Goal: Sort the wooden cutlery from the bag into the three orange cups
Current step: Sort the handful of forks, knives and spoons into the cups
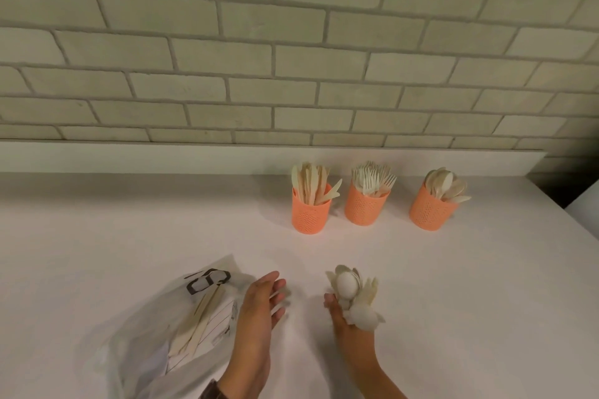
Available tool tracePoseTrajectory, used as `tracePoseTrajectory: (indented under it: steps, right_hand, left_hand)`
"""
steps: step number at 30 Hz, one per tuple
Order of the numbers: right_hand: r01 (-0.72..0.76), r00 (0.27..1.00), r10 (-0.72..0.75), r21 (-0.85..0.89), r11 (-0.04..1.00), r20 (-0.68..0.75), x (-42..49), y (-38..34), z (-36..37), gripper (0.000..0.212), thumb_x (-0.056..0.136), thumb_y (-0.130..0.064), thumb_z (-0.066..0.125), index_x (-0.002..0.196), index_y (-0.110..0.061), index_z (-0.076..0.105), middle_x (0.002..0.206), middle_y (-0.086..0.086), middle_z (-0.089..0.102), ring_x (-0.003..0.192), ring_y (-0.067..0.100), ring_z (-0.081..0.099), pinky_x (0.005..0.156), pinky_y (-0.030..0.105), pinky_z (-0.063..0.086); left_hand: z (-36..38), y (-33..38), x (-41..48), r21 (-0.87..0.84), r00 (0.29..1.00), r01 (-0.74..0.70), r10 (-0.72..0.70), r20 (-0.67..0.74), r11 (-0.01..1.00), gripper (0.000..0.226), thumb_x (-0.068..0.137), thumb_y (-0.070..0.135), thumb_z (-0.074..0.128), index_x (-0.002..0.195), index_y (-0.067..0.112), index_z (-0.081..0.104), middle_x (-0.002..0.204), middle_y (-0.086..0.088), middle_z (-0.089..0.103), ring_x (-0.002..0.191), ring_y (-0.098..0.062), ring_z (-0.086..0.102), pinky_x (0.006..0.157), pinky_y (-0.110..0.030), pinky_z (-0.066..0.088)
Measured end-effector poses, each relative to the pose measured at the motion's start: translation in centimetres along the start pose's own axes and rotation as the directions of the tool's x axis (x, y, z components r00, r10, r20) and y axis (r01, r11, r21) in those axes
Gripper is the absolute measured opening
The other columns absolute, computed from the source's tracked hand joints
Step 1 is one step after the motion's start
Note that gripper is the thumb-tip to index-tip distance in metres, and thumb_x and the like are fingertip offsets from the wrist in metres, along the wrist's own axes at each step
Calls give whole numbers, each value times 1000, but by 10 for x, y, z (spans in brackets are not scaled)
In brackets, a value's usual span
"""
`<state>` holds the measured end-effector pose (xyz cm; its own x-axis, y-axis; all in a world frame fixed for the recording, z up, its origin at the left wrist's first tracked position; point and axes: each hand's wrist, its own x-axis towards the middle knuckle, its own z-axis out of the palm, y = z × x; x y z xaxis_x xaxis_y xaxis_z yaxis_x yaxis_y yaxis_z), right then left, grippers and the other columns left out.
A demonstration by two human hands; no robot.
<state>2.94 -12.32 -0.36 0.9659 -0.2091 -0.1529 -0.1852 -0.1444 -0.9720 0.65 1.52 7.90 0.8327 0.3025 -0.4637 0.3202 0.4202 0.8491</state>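
Head view: the right hand (337,312) closes its grip on a splayed bunch of wooden spoons (348,285) above the desk (453,285). The left hand (262,304) lies slack and empty beside the plastic bag (146,327). The spoons look light, stiff and smooth and likely to slide apart, so a firm squeeze round the handles seems best.

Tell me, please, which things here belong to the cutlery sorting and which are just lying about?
Part of the job: clear bag with wooden pieces inside; spoons gripped in the right hand; left hand, open beside the bag; three orange cups: knife cup, fork cup, spoon cup.
Just there: white counter; brick wall.
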Motion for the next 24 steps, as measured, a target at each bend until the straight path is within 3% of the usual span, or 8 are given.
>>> tracePoseTrajectory:
  steps: [2,5,8,11,13,15,19,24]
  right_hand:
    - [3,1000,-3,-11,1000,-21,2,3,-1,31,75,-44,71,104,-34,67,97,1,74,90,13,68,83,39,55]
    - [-22,1000,22,-33,999,1,3,6,-2,27,85,-23,67,111,-30,64,107,-9,70,99,5,64,89,22,48]
    - [-74,997,76,-59,996,32,6,3,-8,5,87,-13,63,85,-13,68,79,-2,71,71,-2,64,76,21,44]
    - [-147,989,149,-63,987,24,11,-17,-17,25,86,-20,64,65,-6,61,50,-4,61,48,11,57,50,16,43]
    - [-145,989,147,-54,988,21,11,-33,-26,21,81,-18,65,67,-10,53,49,-2,54,37,16,50,42,21,39]
    - [-128,991,130,-49,991,33,10,-46,-36,16,75,-18,62,67,-12,49,52,0,52,34,16,44,36,22,36]
    - [-72,993,83,-119,990,88,8,-60,-58,14,86,-12,52,74,-18,49,61,2,59,33,9,46,33,21,35]
    - [-39,993,58,-189,981,99,18,-64,-101,26,79,-21,62,82,-39,45,79,-15,66,62,4,64,50,16,46]
  left_hand:
    - [1,0,0,16,1000,-8,8,8,1000,22,97,21,39,103,18,60,103,0,65,96,-11,58,84,-31,45]
    - [1,-5,2,48,1000,-17,17,11,999,20,97,18,41,99,17,61,101,-1,66,95,-11,59,81,-26,46]
    - [5,-14,3,145,999,-39,36,24,989,17,94,12,48,90,18,64,96,-3,67,92,-14,60,79,-26,46]
    - [14,-22,3,359,985,-146,100,142,922,15,87,7,58,84,19,67,91,-1,67,87,-14,60,77,-21,46]
    - [28,-24,0,455,954,-249,137,265,855,14,83,8,65,81,21,69,88,4,68,85,-13,60,70,-10,44]
    - [46,-25,-4,510,923,-342,180,339,789,13,78,14,71,80,27,68,87,10,68,84,-10,60,68,-8,43]
    - [86,-27,-9,563,874,-479,308,376,673,17,70,30,78,78,35,65,83,18,67,82,-3,58,66,-9,41]
    - [135,-38,-14,497,904,-413,279,323,763,15,64,24,83,71,27,71,70,15,70,64,-3,56,61,-12,44]
